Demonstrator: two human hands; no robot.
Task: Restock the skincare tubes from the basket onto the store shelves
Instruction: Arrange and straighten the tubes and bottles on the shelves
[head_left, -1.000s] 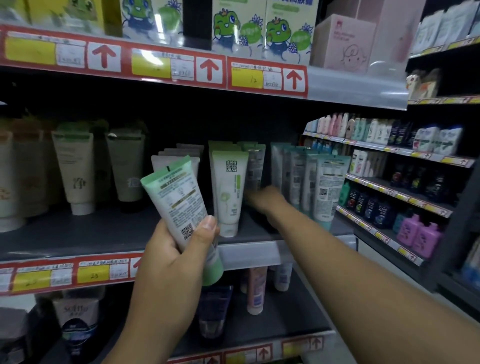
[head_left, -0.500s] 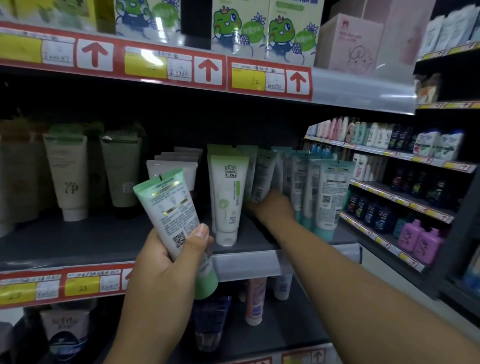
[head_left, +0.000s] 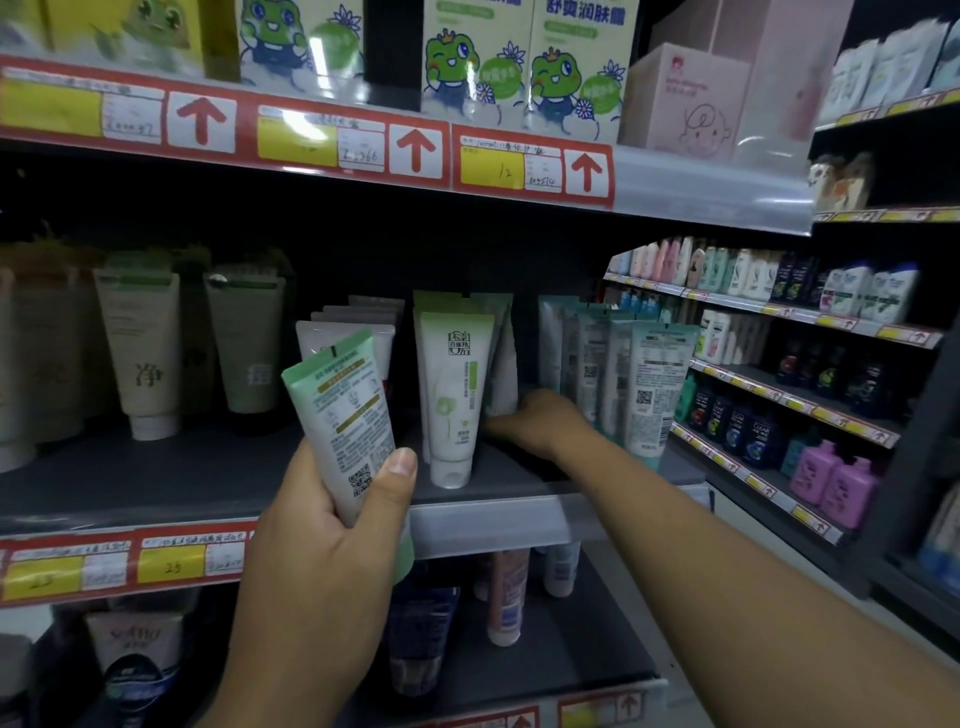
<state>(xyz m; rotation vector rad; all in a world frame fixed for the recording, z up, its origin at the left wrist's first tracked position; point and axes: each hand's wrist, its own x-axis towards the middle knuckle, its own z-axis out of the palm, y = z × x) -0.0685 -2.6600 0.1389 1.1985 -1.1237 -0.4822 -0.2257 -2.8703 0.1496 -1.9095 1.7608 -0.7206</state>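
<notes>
My left hand (head_left: 332, 561) holds a green-and-white skincare tube (head_left: 345, 415) tilted, label side toward me, in front of the middle shelf (head_left: 156, 483). My right hand (head_left: 540, 421) reaches deep into that shelf and grips the foot of a pale tube (head_left: 503, 364), which stands just behind and to the right of the front white-and-green tube (head_left: 454, 395) of its row. To the right of my hand stands a row of teal-capped tubes (head_left: 654, 389). The basket is out of view.
Beige and olive tubes (head_left: 140, 353) stand at the shelf's left. Frog-printed boxes (head_left: 524, 62) and a pink box (head_left: 685, 98) sit on the shelf above. More tubes (head_left: 506, 597) stand on the shelf below. Bottles (head_left: 831, 483) fill the side shelves at the right.
My right hand has set the pale tube from a lean to nearly upright behind the front tube. My left hand with its tube has stayed about where it was.
</notes>
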